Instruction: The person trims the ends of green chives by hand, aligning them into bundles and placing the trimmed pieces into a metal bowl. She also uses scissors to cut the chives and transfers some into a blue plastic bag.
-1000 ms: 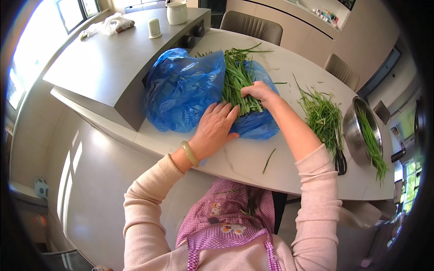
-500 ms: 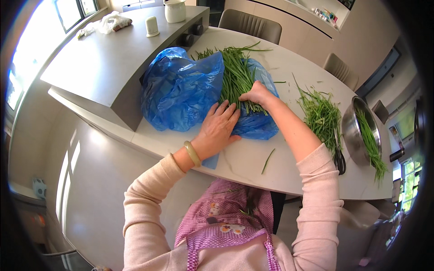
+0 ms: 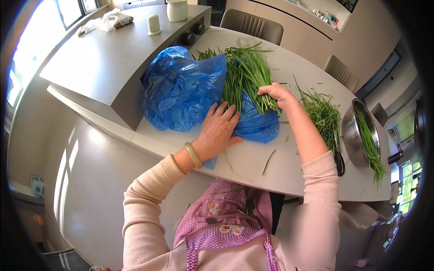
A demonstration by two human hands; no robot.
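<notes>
Long green garlic chives (image 3: 232, 81) lie in an opened blue plastic bag (image 3: 181, 95) on the table. My right hand (image 3: 276, 93) grips a bunch of the chives (image 3: 257, 72) near its lower ends, lifted somewhat off the pile. My left hand (image 3: 219, 128), with a pale bangle at the wrist, rests flat, fingers spread, on the bag and the lower ends of the remaining chives. To the right lies a loose heap of chives and trimmings (image 3: 322, 113). Black-handled scissors (image 3: 339, 162) are partly under that heap.
A steel bowl (image 3: 355, 131) tilts at the right, chives (image 3: 371, 149) hanging over its rim. One loose stalk (image 3: 268, 162) lies near the table's front edge. A raised grey counter (image 3: 90, 67) borders the left, bearing a white jar (image 3: 176, 11). Chairs (image 3: 251, 26) stand behind the table.
My right hand has closed on a bunch of chives and drawn it rightward, away from the pile. My left hand stays in nearly the same place.
</notes>
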